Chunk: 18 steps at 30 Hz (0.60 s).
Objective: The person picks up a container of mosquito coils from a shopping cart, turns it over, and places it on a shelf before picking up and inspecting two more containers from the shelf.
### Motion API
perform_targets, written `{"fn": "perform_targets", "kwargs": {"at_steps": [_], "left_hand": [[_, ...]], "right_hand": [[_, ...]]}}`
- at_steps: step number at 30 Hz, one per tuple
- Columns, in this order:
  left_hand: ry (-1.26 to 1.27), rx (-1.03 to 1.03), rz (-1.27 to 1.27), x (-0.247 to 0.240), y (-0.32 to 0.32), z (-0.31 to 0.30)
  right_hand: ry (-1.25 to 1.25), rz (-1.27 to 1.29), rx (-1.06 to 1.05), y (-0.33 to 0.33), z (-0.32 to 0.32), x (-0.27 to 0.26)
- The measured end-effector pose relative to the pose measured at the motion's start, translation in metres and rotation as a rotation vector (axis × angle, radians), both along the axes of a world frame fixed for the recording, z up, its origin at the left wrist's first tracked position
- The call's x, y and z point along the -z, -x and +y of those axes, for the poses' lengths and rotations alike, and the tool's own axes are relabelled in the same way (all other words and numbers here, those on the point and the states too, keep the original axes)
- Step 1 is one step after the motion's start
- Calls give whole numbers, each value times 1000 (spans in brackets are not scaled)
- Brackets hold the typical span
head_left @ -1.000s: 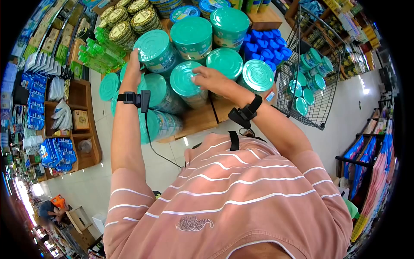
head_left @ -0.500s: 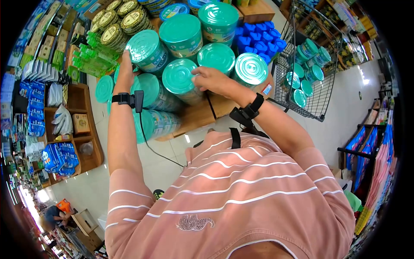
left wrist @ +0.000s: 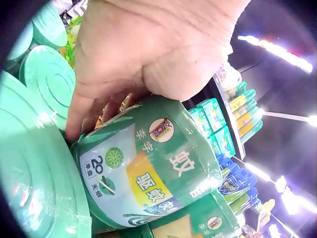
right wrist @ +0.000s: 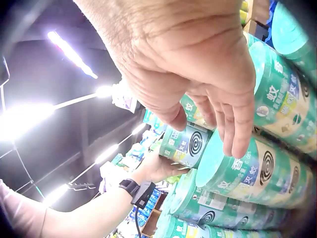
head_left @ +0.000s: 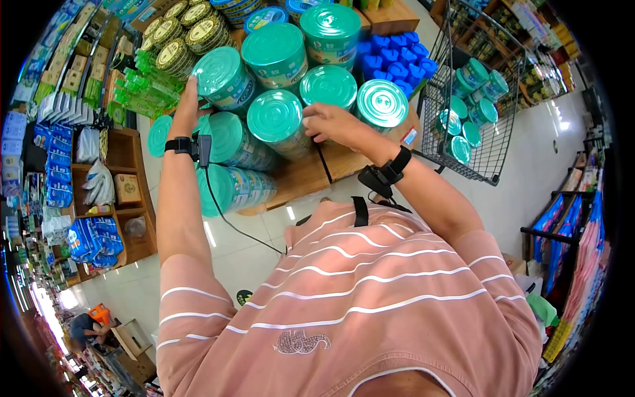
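Note:
My left hand (head_left: 188, 109) lies along the left side of a raised green-lidded tub (head_left: 219, 71) printed with mosquito-coil labels. In the left wrist view, the palm is against this tub (left wrist: 148, 163), one digit reaching its lower edge and the others partly hidden behind it. My right hand (head_left: 336, 126) is at the right rim of the front tub (head_left: 274, 116), its fingers loosely bent and nothing held. In the right wrist view, these fingers (right wrist: 241, 124) hang down beside that tub's lid. More tubs (head_left: 274, 53) of the same kind stand close behind and to the left.
A wooden display table (head_left: 297, 182) bears the tubs. To the right is a wire shopping cart (head_left: 493, 178) with several tubs inside. Blue bottles (head_left: 397, 63) stand at the back right, green bottles (head_left: 147, 83) and round tins (head_left: 205, 33) at the back left. A wooden shelf (head_left: 149, 221) is further left.
My right fingers have drawn back from over the front tub's lid to its right rim. The left hand keeps its place beside the raised tub. The view has shifted, so the tubs appear further left.

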<state>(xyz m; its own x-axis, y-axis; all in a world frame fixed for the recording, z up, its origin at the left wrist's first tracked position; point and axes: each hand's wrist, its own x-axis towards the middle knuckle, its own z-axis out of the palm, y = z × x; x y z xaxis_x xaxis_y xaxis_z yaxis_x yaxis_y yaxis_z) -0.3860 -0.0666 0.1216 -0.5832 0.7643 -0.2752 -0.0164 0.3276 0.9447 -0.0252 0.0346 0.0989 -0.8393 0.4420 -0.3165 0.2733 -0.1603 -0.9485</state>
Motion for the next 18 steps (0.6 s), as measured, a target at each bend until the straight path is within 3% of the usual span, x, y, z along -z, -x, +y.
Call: {"fn": "perform_targets", "kwargs": {"at_steps": [18], "left_hand": [[66,149,-18,-10,23,2]], "right_hand": [[46,-16,58,-10,-7,6]]}}
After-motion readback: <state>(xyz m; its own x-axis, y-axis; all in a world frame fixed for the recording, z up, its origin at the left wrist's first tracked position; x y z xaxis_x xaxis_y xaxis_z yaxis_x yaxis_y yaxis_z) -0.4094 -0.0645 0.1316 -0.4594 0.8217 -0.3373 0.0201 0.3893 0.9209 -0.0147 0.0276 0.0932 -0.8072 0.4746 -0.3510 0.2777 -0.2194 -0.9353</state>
